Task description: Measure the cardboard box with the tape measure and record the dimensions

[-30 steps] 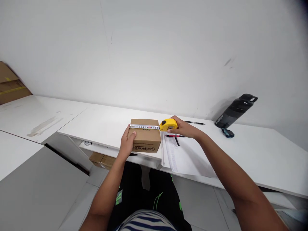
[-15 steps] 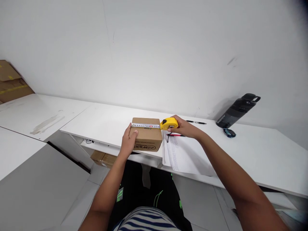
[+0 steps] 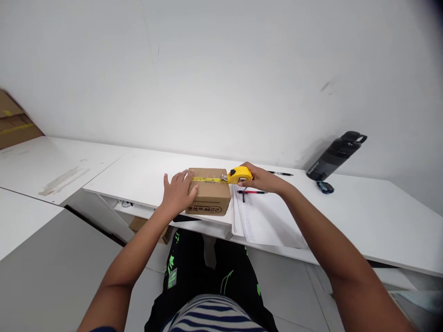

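Observation:
A small brown cardboard box (image 3: 211, 193) with dark printing on its front and a yellow strip of tape (image 3: 209, 180) across its top sits at the front of the white desk. My left hand (image 3: 178, 192) is open, fingers spread, lying against the box's left side and top edge. My right hand (image 3: 258, 179) grips a yellow tape measure (image 3: 239, 175) at the box's right edge. The tape measure's metal end hook shows at its mouth, with the blade drawn in. Part of the casing is hidden by my right fingers.
Papers (image 3: 265, 221) with a red pen (image 3: 251, 192) lie right of the box. A black pen (image 3: 282, 174) rests behind them. Farther right, a black bottle (image 3: 334, 157) leans against the wall, near a small dark blue item (image 3: 325, 187). Cardboard boxes (image 3: 17, 122) are stacked far left.
The tape measure's blade, stretched across the box top before, has gone back into its casing. My left hand has let go of the blade's end and spread its fingers at the box's left.

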A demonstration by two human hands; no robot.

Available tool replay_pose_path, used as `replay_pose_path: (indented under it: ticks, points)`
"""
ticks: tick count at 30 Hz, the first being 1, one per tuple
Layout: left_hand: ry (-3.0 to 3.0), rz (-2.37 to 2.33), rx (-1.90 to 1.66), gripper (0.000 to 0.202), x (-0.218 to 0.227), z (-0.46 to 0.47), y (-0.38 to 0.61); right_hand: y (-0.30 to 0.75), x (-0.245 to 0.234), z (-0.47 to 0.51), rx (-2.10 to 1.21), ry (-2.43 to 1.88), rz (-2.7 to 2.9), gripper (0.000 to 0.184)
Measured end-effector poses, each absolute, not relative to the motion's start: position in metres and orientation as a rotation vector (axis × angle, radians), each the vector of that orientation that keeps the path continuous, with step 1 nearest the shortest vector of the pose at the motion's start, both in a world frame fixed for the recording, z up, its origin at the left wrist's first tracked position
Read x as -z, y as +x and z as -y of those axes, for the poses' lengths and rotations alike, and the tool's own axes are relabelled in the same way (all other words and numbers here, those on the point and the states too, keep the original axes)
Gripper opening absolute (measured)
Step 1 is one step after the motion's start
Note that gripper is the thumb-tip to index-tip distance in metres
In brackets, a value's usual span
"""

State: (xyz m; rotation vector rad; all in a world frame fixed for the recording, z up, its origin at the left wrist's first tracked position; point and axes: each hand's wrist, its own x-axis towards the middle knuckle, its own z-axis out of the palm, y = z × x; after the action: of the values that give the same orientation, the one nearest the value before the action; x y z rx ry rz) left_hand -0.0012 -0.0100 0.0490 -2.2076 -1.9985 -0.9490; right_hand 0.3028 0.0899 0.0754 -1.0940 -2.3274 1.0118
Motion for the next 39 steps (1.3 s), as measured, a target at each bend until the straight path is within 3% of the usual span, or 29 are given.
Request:
replay_pose_path:
  ticks: [5,12,18,22,26,30,32,34,36,39]
  points:
    - [-2.410,1.895,1.043,0.044,-0.048,0.003,0.010,0.303,-0.068,-0.090,-1.083,-1.075,2.265,0.045]
    - [-2.469,1.869,0.992,0.051,-0.038,0.002,0.009,0.311,-0.056,-0.083,-1.135,-1.054,2.146,0.049]
    - [-2.293,1.980,1.098,0.046,-0.036,0.003,0.017,0.357,-0.045,-0.053,-0.744,-1.344,1.761,0.043]
    - [-1.991,1.964,1.263,0.044,-0.035,0.010,0.043,0.372,-0.033,-0.021,-0.682,-1.388,1.590,0.047]
    - [-2.306,1.871,1.630,0.043,-0.028,0.037,0.084,0.351,-0.008,0.010,-0.712,-1.294,1.644,0.047]
    - [-3.083,1.975,2.249,0.066,-0.006,0.061,0.120,0.316,0.022,0.035,-0.438,-0.914,1.912,0.037]
    - [-2.927,1.975,2.798,0.074,0.008,0.064,0.128,0.307,0.029,0.040,-0.258,-0.735,2.105,0.040]
    - [-2.484,2.032,3.094,0.073,0.021,0.061,0.128,0.309,0.028,0.036,-0.142,-0.723,2.279,0.052]
    - [-2.248,2.135,2.957,0.059,0.032,0.053,0.123,0.321,0.022,0.018,-0.115,-0.828,2.426,0.059]
    - [-2.397,1.951,2.348,0.036,0.045,0.033,0.115,0.345,0.016,-0.032,-0.185,-1.172,2.416,0.045]
